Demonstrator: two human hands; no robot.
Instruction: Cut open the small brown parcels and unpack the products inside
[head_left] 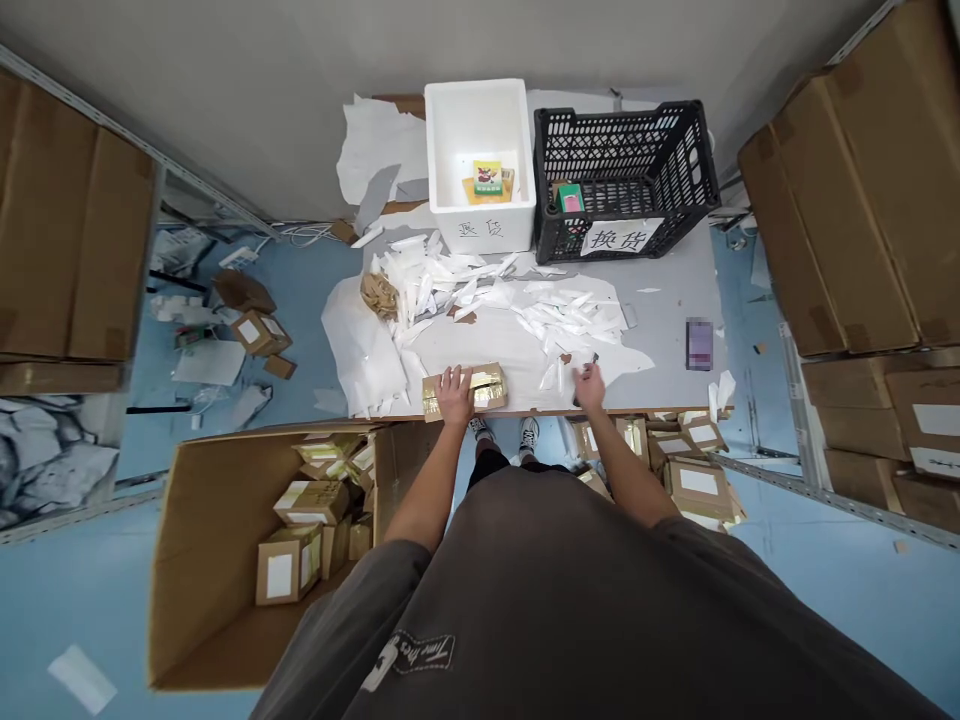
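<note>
My left hand (454, 396) presses down over a small cardboard box (489, 386) wrapped in yellowish tape, at the table's front edge. A dark line, like a slit, runs along the box top to the right of my fingers. To the right, my right hand (589, 386) is closed around a slim dark tool (595, 358), which looks like a utility knife; its ends show above and below the fist. This hand is apart from the box, over the tabletop beside white paper scraps (566, 318).
At the back stand a white foam bin (480, 228) with small packets and a black crate (551, 240). A phone (699, 344) lies at right. Below left is a large open carton (210, 560) holding taped boxes; more parcels (694, 480) lie below right. Shelves with cartons flank both sides.
</note>
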